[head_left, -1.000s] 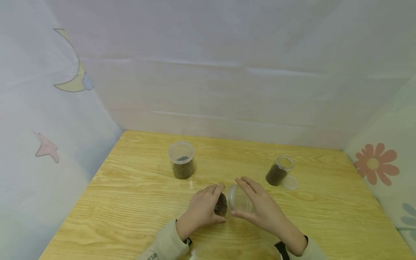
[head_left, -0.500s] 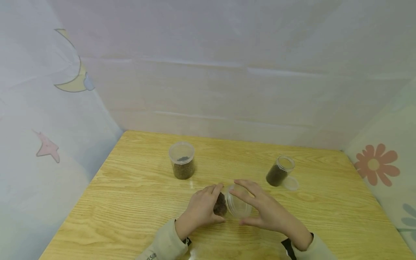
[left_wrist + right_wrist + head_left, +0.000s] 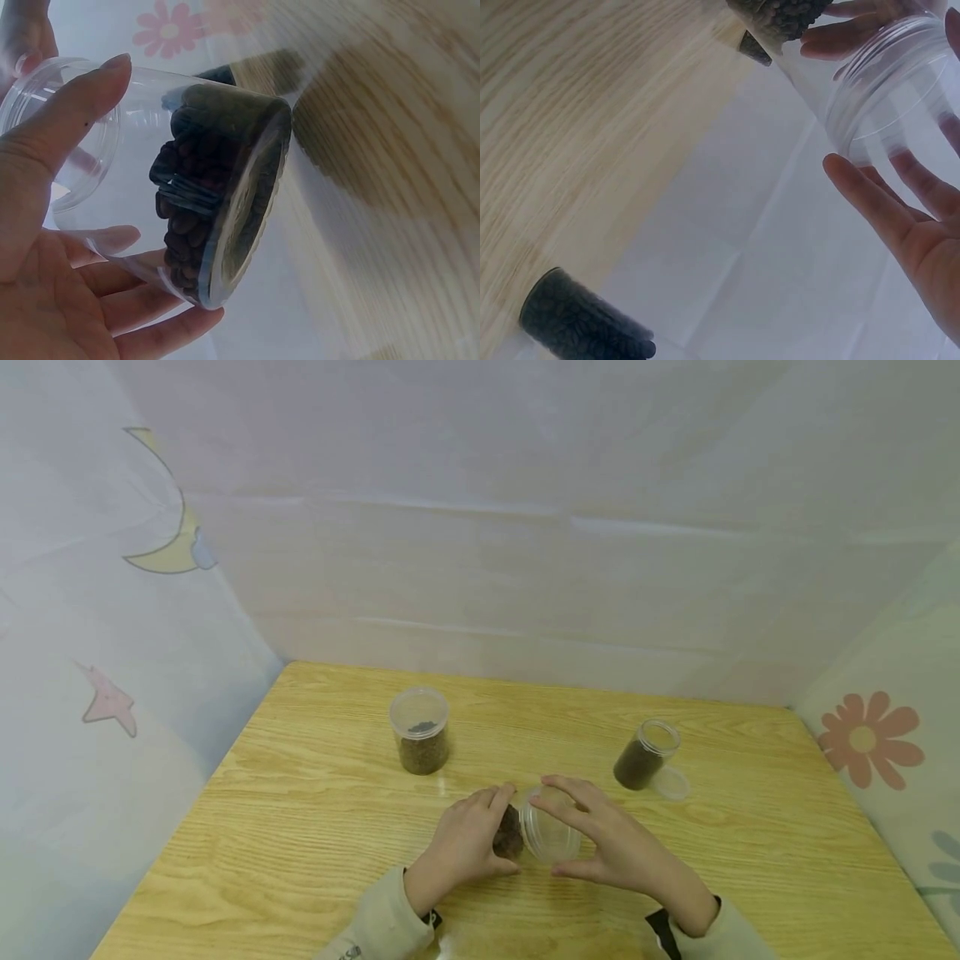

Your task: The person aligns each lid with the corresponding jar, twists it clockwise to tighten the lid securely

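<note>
A clear screw-top jar [image 3: 142, 112] of dark coffee beans [image 3: 187, 232] tilts to the right between my hands at the table's near middle. My left hand [image 3: 461, 839] grips its lower body, thumb on one side and fingers on the other. My right hand [image 3: 618, 843] has its fingers curved about the clear ridged top [image 3: 551, 831]. In the right wrist view a fingertip [image 3: 836, 163] touches that ridged edge, and more fingers show through the plastic. I cannot tell whether a separate lid sits on it.
Behind, to the left, stands a wider clear jar [image 3: 423, 747] with dark contents. An open, slimmer jar [image 3: 637, 764] filled with dark beans is at the right, a round clear lid [image 3: 672, 782] beside it. The wooden table [image 3: 300, 827] ends against a cloth backdrop [image 3: 480, 568].
Since a second ago my right fingers have spread and shifted round the jar's top, the thumb moving right and nearer me. Over the last half second almost nothing moves; the left hand keeps its grip.
</note>
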Available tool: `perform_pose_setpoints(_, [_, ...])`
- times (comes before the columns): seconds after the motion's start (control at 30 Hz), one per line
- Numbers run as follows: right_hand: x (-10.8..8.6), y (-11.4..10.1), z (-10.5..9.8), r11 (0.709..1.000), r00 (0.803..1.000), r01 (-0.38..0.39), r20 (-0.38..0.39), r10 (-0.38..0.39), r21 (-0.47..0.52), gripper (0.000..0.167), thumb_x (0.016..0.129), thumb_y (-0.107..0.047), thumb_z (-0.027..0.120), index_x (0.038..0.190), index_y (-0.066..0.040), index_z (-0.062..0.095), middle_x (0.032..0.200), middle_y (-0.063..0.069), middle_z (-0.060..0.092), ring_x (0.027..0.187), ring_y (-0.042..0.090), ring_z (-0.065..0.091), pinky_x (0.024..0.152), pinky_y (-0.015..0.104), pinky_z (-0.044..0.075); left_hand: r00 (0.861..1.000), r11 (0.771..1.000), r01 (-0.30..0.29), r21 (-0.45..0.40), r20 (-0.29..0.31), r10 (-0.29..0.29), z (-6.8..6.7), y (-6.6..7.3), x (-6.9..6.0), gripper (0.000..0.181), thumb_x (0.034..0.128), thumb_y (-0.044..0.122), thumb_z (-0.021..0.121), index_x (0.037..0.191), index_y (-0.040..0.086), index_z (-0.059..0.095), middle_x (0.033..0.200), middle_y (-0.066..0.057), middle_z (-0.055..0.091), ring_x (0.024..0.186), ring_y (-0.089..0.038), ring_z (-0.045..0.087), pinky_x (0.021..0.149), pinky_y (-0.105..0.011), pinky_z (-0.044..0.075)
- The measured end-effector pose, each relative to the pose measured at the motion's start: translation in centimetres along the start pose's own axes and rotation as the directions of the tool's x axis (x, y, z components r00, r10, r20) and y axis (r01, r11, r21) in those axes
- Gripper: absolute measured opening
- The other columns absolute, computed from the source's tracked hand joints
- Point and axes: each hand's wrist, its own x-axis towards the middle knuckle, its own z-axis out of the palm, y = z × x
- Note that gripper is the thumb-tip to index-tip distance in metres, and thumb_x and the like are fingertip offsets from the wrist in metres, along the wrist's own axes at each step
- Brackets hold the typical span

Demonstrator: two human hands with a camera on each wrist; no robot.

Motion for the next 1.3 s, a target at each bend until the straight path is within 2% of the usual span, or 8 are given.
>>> perform_pose_setpoints(0.23, [0.0,-0.2,0.2,0.998,0.998,-0.064,-0.022,0.063,-0.028,0.084,0.060,-0.038,0.083,0.131,-0.011,0.048,0.130,0.014,0.045,0.113,0.032,0.048,0.079,0.046,0.049,1.000,1.000,-0.012,0.017,-0.012,0.013,0.0,0.1,0.0,0.094,0.0572,0.050,0.081,0.129,0.005,0.039,0.117,-0.012,0.057,0.102,-0.025,0.058,0.080,-0.035,0.050])
perform_pose_setpoints(0.6, [0.1,-0.6,0.5,0.977,0.979,-0.200,-0.047,0.197,-0.072,0.078,0.071,-0.057,0.067,0.133,-0.013,0.047,0.117,0.020,0.055,0.098,0.035,0.057,0.070,0.045,0.052,1.000,1.000,-0.005,0.010,-0.004,0.005,0.1,0.2,0.1,0.095,0.0578,0.051,0.081,0.130,0.006,0.038,0.120,-0.012,0.056,0.105,-0.025,0.056,0.082,-0.036,0.050])
perform_pose_setpoints(0.73, [0.3,-0.9,0.7,0.964,0.965,-0.259,-0.059,0.255,-0.066,0.077,0.072,-0.057,0.067,0.130,-0.008,0.049,0.113,0.020,0.058,0.078,0.025,0.063,0.062,0.033,0.054,1.000,1.000,-0.012,0.009,-0.008,0.012,0.0,0.2,0.1,0.095,0.0578,0.051,0.081,0.130,0.006,0.039,0.120,-0.012,0.056,0.105,-0.024,0.056,0.083,-0.036,0.049])
perform_pose_setpoints(0.83, [0.5,-1.1,0.8,0.940,0.940,-0.340,-0.041,0.339,-0.024,0.075,0.073,-0.054,0.068,0.126,-0.003,0.052,0.111,0.019,0.060,0.065,0.016,0.063,0.056,0.024,0.052,1.000,1.000,-0.019,0.023,-0.019,0.020,0.1,0.2,0.1,0.095,0.0570,0.051,0.081,0.129,0.006,0.039,0.118,-0.011,0.056,0.104,-0.024,0.057,0.082,-0.035,0.050])
perform_pose_setpoints(0.97, [0.7,-1.3,0.9,0.844,0.848,-0.530,0.037,0.529,0.084,0.066,0.080,-0.046,0.066,0.120,0.005,0.054,0.095,0.016,0.065,0.052,0.007,0.056,0.047,0.018,0.047,0.999,0.998,-0.031,0.047,-0.035,0.033,0.2,0.4,-0.1,0.095,0.0563,0.053,0.080,0.128,0.005,0.039,0.116,-0.012,0.057,0.103,-0.024,0.057,0.082,-0.034,0.050])
perform_pose_setpoints(1.07, [0.6,-1.4,0.8,0.774,0.784,-0.621,0.077,0.616,0.126,0.061,0.082,-0.042,0.064,0.118,0.007,0.054,0.088,0.016,0.066,0.048,0.000,0.050,0.044,0.015,0.043,0.999,0.998,-0.038,0.053,-0.037,0.040,0.3,0.6,-0.2,0.096,0.0562,0.053,0.080,0.128,0.005,0.039,0.116,-0.012,0.057,0.103,-0.025,0.057,0.084,-0.034,0.049])
perform_pose_setpoints(1.13, [0.5,-1.5,0.9,0.767,0.778,-0.628,0.076,0.624,0.128,0.061,0.082,-0.042,0.065,0.118,0.007,0.054,0.093,0.018,0.066,0.048,-0.002,0.050,0.044,0.015,0.043,0.999,0.998,-0.038,0.049,-0.036,0.040,0.3,0.6,-0.2,0.096,0.0561,0.052,0.080,0.128,0.005,0.039,0.117,-0.012,0.056,0.104,-0.025,0.057,0.085,-0.034,0.048])
perform_pose_setpoints(1.3, [0.7,-1.7,0.8,0.779,0.789,-0.614,0.059,0.612,0.127,0.065,0.079,-0.046,0.065,0.119,0.005,0.054,0.090,0.013,0.066,0.041,-0.001,0.041,0.038,0.017,0.038,0.999,0.999,-0.027,0.037,-0.034,0.029,0.1,0.6,-0.2,0.095,0.0572,0.053,0.080,0.129,0.005,0.039,0.117,-0.012,0.056,0.104,-0.025,0.057,0.085,-0.035,0.049])
